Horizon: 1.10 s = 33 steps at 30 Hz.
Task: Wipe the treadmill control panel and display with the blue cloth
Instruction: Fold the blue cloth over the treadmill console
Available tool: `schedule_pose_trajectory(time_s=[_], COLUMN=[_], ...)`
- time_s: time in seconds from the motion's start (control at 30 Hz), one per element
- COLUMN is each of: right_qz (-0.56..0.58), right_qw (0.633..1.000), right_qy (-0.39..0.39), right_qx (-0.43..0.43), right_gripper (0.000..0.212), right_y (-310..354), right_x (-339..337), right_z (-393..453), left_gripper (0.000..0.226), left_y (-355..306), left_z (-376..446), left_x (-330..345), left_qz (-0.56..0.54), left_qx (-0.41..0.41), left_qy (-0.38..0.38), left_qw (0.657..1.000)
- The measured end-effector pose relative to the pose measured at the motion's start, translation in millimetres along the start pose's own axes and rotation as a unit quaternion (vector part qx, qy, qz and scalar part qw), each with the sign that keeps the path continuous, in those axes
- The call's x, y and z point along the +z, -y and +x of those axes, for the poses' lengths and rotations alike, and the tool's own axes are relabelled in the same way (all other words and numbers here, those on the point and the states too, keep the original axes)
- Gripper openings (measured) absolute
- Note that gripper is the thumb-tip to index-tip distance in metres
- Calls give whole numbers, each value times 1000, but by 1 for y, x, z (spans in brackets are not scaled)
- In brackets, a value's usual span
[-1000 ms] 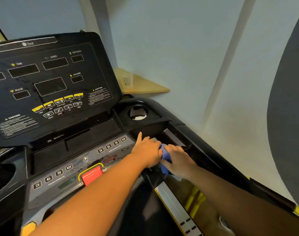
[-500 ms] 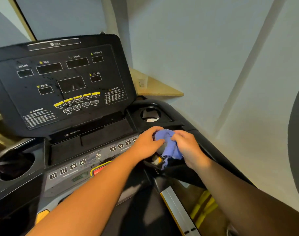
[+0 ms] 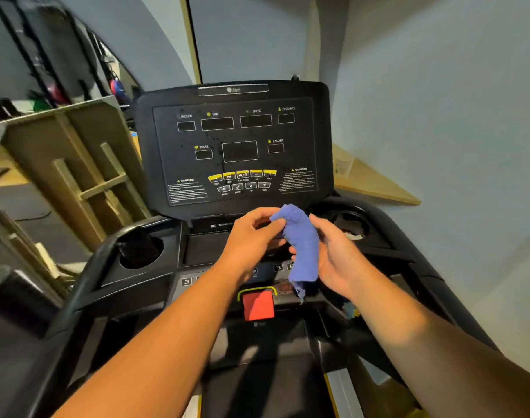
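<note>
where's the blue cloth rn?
Head view, centre: the blue cloth hangs between the left hand and right hand, above the red stop button, below the display.

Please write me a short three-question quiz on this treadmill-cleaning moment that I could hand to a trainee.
1. True or false: the blue cloth is pressed flat against the display panel.
2. Which hand pinches the cloth's upper end? A) the left hand B) the right hand C) neither
3. What colour is the large button below the hands, framed by a yellow bracket?

Key
1. False: the cloth hangs bunched between both hands, in front of the console and off the panel.
2. A: the left fingers pinch the top, while the right hand cups the cloth from the side.
3. Red.
</note>
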State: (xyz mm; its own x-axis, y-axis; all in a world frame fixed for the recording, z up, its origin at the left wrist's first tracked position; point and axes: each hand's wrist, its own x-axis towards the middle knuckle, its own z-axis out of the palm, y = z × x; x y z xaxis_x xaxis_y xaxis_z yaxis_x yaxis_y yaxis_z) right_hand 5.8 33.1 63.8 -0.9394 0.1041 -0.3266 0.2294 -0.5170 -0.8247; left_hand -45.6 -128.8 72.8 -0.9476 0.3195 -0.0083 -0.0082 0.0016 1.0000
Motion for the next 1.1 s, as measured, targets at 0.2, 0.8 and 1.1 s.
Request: schedule_pose_trajectory(time_s=[0.2, 0.8, 1.1], right_qz=[-188, 33, 138], right_qw=[981, 968, 968], right_qy=[37, 204, 195], right_qx=[-21, -140, 77], right_gripper=[17, 29, 68], right_y=[-7, 80, -12], right_x=[29, 84, 71], right_z=[13, -14, 11], left_gripper=[19, 16, 15], left_y=[-3, -104, -47], left_z=[-7, -11, 3], left_x=[-33, -53, -50], left_qz=[-56, 62, 320], left_qx=[-32, 62, 62], left_qy=[-37, -118, -151], left_qw=[997, 989, 933])
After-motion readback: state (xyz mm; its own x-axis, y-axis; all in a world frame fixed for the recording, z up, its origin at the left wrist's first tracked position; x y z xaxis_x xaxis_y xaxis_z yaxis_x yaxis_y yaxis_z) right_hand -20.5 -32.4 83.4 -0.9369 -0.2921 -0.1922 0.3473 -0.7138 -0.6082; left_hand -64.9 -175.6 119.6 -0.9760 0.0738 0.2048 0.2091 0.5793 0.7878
